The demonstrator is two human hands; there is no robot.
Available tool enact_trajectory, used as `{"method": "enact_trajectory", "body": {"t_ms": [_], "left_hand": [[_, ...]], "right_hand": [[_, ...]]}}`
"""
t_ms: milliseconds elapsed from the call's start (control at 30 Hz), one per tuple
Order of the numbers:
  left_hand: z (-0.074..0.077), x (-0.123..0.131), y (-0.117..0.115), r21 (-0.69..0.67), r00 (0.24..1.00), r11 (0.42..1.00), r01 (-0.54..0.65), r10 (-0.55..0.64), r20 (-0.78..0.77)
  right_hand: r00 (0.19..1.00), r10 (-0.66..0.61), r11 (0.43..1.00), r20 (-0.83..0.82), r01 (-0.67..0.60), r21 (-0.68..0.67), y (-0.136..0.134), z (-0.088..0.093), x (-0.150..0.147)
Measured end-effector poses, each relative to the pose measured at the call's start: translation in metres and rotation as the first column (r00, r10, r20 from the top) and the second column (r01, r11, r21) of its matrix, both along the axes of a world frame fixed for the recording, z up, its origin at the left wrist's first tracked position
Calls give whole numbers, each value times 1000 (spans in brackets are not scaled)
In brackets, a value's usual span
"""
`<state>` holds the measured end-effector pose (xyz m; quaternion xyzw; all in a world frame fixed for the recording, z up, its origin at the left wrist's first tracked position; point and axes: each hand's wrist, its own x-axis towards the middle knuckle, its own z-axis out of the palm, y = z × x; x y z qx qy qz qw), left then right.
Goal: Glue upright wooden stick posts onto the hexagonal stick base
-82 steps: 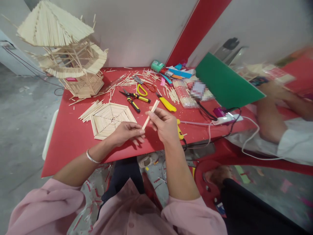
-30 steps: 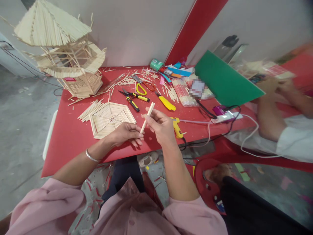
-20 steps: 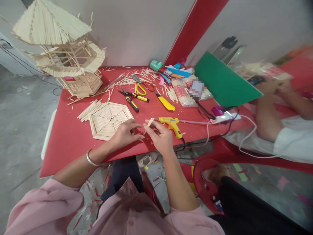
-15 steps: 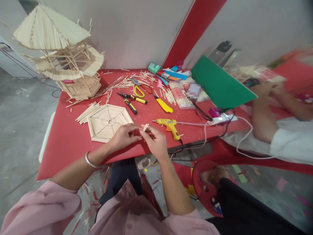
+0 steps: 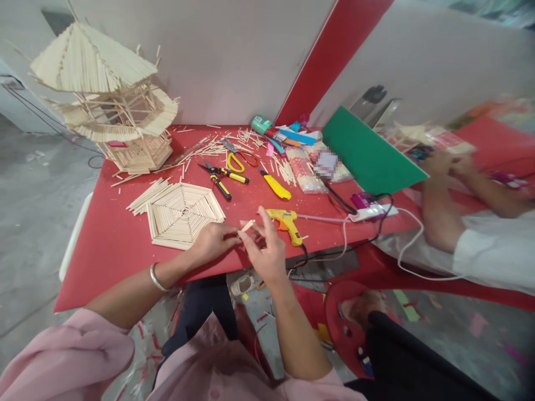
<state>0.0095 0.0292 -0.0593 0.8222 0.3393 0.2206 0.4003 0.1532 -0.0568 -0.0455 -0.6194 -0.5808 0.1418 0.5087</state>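
Short pale wooden sticks (image 5: 248,225) are pinched in my right hand (image 5: 266,250), whose index finger is raised. Close beside it, my left hand (image 5: 214,240) has its fingertips closed at the near end of the same sticks; I cannot make out the exact grip. Left of my hands lies a flat hexagonal panel (image 5: 186,214) built of sticks in rings, with a pile of loose sticks (image 5: 148,195) against its left side. A yellow glue gun (image 5: 286,223) rests just past my right fingertips, its nozzle pointing left.
A stick-built pavilion model (image 5: 121,111) stands at the back left of the red table (image 5: 104,250). Pruning shears (image 5: 223,178), scissors (image 5: 236,159) and a yellow-handled cutter (image 5: 276,184) lie mid-table. Right are a green board (image 5: 368,147), a power strip (image 5: 371,213) and a co-worker's arms (image 5: 443,206).
My right index finger has lifted away from the sticks, and the sticks now tilt more toward the right. The whole view has shifted slightly.
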Motion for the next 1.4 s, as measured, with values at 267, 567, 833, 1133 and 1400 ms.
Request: {"method": "enact_trajectory", "body": {"t_ms": [267,567,833,1133,1400], "left_hand": [[0,-1,0,-24,999,1000,10,-9,49],[-3,-3,0,-13,997,999,44,-43,60],[6,-7,1,-23,982,1000,-17,21,187],[19,-11,0,-39,858,999,-28,44,513],[17,-8,-2,-117,853,988,-97,143,502]], "right_hand": [[895,-126,963,428,6,269,1,17,11],[889,-121,930,442,-54,363,1,17,9],[841,-151,930,520,-58,363,-3,25,3],[818,-110,953,564,-75,294,-6,29,-2],[886,-90,957,455,-49,285,-6,24,-4]]}}
